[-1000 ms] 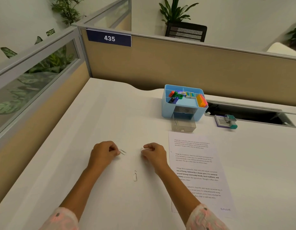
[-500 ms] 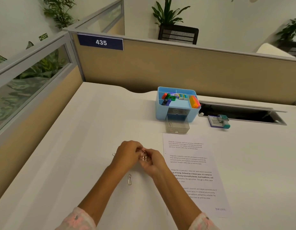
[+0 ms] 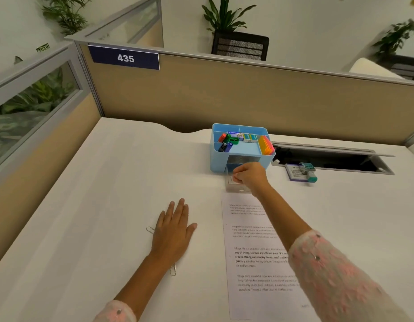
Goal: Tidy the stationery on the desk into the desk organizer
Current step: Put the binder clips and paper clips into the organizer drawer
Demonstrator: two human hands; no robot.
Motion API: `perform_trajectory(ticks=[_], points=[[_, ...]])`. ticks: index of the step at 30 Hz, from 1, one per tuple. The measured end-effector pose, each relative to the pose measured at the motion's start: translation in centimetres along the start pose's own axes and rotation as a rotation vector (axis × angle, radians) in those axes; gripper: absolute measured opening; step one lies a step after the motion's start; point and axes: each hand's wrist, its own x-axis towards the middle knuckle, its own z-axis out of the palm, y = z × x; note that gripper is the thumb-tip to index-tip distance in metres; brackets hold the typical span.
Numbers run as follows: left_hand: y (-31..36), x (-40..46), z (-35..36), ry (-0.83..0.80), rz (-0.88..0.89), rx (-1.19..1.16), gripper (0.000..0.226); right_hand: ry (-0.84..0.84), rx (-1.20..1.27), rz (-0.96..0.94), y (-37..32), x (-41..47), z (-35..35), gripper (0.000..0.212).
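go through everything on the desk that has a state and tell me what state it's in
clear drawer: pulled out of the blue organizer
right hand: fingers curled, over the drawer
left hand: flat on the desk
paper clips: loose on the desk
cable hatch: open

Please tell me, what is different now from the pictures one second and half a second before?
The right hand has left the meeting point of both hands and reached forward over the clear drawer in front of the blue organizer, fingers curled; what it holds is hidden. The left hand has let go and lies flat on the desk. Two paper clips remain on the desk, and the printed sheet and stapler stayed.
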Motion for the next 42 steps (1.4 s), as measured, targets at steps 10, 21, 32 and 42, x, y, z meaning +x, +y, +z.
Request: perform_trajectory(ticks=[10, 21, 32, 42], points=[[-0.2, -0.1, 0.6, 0.097, 0.028, -0.001, 0.064, -0.149, -0.776, -0.318, 1.1, 3.9, 0.3, 0.025], [-1.7, -0.4, -1.4, 0.186, 0.012, -0.215, 0.049, 0.338, -0.299, -0.470, 2.8, -1.5, 1.9, 0.020], [-8.9, -3.6, -4.1, 0.115, -0.035, -0.339, 0.029, -0.136, -0.310, -0.341, 7.0, -15.0, 11.7, 0.026], [-8.0, -4.9, -4.3, 0.105, -0.020, -0.338, 0.008, -0.174, -0.569, -0.311, 7.2, -18.6, 13.4, 0.020]])
